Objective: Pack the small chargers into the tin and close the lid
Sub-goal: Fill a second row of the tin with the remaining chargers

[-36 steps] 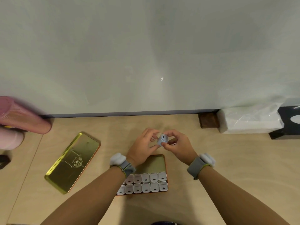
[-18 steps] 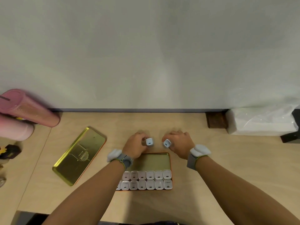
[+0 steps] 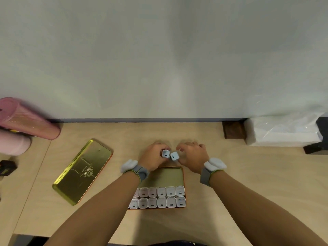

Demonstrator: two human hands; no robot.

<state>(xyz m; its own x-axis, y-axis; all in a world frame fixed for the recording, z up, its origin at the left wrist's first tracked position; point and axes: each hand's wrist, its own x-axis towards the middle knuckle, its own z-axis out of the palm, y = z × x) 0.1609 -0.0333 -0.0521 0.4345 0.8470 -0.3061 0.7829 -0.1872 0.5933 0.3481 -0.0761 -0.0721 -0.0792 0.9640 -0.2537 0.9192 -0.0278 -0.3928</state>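
A gold tin (image 3: 165,176) with an orange rim lies on the wooden table in front of me. Two rows of several small white chargers (image 3: 159,197) fill its near half; the far half is bare. My left hand (image 3: 153,158) grips one white charger (image 3: 166,154) just beyond the tin's far edge. My right hand (image 3: 192,157) grips another charger (image 3: 174,155) right beside it; the two chargers almost touch. The gold lid (image 3: 83,170) lies flat to the left of the tin, apart from it.
A pink cylinder (image 3: 28,119) and a paler pink object (image 3: 12,143) lie at the far left. A dark wooden block (image 3: 233,129), a white plastic-wrapped pack (image 3: 282,129) and a black object (image 3: 319,137) sit at the back right against the wall.
A second ago both hands held one charger together above the tin. Then they parted with a charger each, and now the two chargers have come close together again.
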